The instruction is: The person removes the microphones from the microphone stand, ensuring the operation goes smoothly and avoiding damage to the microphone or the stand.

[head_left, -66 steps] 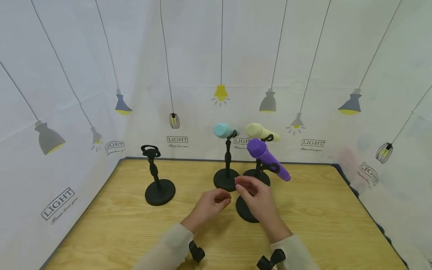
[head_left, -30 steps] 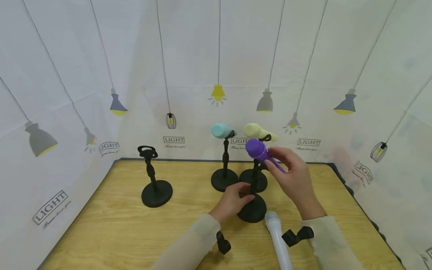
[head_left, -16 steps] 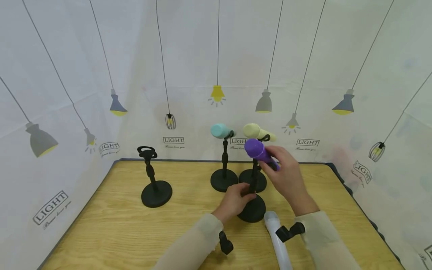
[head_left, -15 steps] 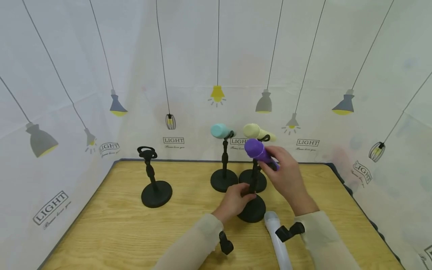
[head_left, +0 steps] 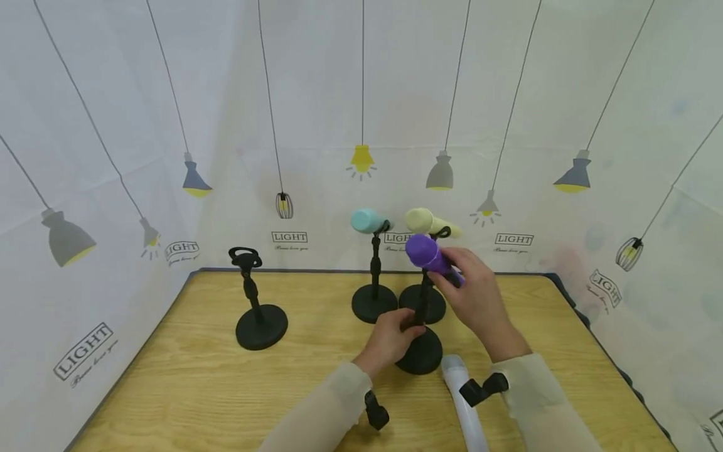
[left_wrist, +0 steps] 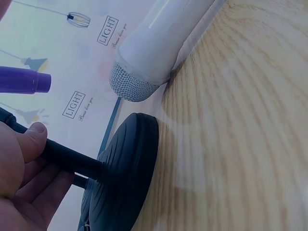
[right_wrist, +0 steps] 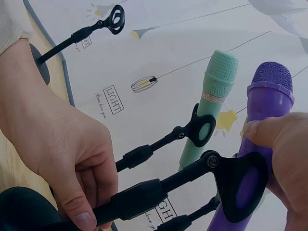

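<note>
Nearest us on the wooden table point(head_left: 186, 376) a white mic point(head_left: 464, 402) lies flat, not in any stand, its mesh head beside the round base of the near stand point(head_left: 419, 351). Our left hand point(head_left: 390, 336) has its fingers and thumb curled round that stand's black pole just above the base, steadying it; the left wrist view shows the thumb point(left_wrist: 30, 139) pressed on the pole. Our right hand point(head_left: 477, 298) grips the purple mic point(head_left: 430, 257) by its body, fingers wrapped round it. In the right wrist view the purple mic sits inside the black ring clip point(right_wrist: 243, 185) at the top of this stand, head up, though we cannot tell whether it is pushed fully home. Just behind stand two more stands close together, one carrying a teal mic point(head_left: 366, 220) and one a pale yellow mic point(head_left: 428, 221), both clipped in. Well apart to the left is an empty stand point(head_left: 257, 304), its clip holding nothing. We judge the work to be well along: two mics seated, the purple one in its clip with both hands on it, and the white mic and the empty stand left.
</note>
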Tool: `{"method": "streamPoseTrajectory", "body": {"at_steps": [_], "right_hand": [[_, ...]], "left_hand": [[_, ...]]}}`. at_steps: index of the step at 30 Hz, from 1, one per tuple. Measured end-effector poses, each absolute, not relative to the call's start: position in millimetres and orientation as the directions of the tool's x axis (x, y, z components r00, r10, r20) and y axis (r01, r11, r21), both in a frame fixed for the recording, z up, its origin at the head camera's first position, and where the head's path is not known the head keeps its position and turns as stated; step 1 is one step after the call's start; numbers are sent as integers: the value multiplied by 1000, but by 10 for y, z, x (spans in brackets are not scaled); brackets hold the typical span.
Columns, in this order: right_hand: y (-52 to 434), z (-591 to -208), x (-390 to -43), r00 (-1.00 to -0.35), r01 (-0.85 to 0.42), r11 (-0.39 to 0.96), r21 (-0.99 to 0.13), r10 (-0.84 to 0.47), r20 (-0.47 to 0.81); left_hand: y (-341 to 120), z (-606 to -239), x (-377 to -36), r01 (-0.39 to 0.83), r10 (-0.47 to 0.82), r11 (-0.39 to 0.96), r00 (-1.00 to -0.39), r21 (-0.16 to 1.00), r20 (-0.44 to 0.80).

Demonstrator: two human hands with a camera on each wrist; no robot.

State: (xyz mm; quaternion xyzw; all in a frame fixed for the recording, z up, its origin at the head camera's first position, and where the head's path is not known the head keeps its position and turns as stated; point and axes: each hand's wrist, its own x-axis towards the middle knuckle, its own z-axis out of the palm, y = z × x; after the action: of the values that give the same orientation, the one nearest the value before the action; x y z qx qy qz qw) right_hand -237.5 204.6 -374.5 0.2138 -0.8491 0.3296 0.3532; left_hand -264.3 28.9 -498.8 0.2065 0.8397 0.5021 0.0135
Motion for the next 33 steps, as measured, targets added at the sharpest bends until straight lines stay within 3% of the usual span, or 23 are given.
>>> {"method": "streamPoseTrajectory", "body": {"at_steps": [24, 33], "right_hand": [[1891, -3689, -2150, -644, -665, 636, -390, -225, 731], [1835, -3598, -2000, -714, -647, 605, -464, -267, 648]], "left_hand": [[-59, -5024, -2417, 376, 410, 420, -890, 826, 197], [-201, -5012, -2282, 368, 445, 378, -877, 850, 182]]}}
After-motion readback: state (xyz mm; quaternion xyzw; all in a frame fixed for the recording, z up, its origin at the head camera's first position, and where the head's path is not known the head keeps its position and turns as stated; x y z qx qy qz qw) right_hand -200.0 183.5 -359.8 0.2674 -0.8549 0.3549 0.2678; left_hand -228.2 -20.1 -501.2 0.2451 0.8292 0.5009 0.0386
